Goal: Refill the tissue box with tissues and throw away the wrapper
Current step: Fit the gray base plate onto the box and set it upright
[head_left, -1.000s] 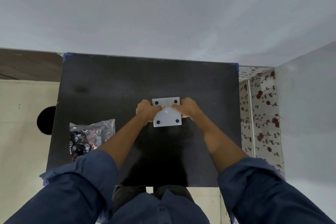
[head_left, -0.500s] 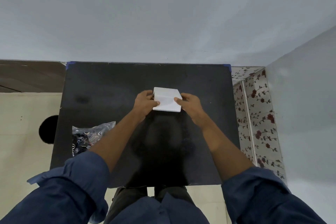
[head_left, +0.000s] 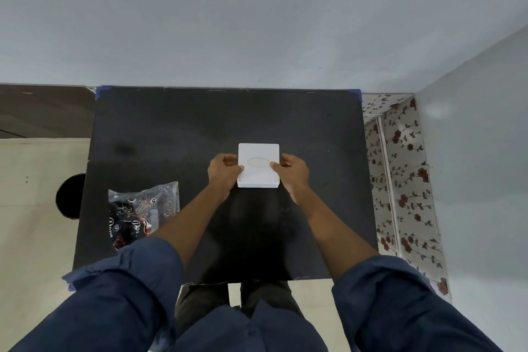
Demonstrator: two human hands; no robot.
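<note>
Gripping the white tissue box [head_left: 258, 165] from both sides, we see the left hand [head_left: 224, 173] curled against its left edge, with the thumb laid on the top face near the oval opening [head_left: 258, 162], and the right hand [head_left: 293, 170] mirrored on the right edge, thumb likewise on top and the other fingers folded round the side. Both hands are thus closed on the box rather than spread. The box lies flat, its oval opening turned upward, and appears to rest on the black table [head_left: 177, 128], though we cannot tell for certain whether its underside touches the surface. It sits a little right of the table's middle, nearer the far edge than the near one and well clear of every corner. Both forearms are bare, running back toward the near edge, where rolled dark-blue sleeves [head_left: 125, 271] cross it. Well apart from the box, by the table's left edge and toward the near-left corner, lies the crumpled plastic wrapper [head_left: 140, 211], partly clear and partly printed in black with red and white marks; the left sleeve covers its nearest part. Blue tape [head_left: 355, 93] marks the two far corners of the table. Beyond the left edge we see a round black object [head_left: 70, 196] on the pale floor; beyond the right edge, a flower-patterned covering [head_left: 403, 180] beside the grey wall.
</note>
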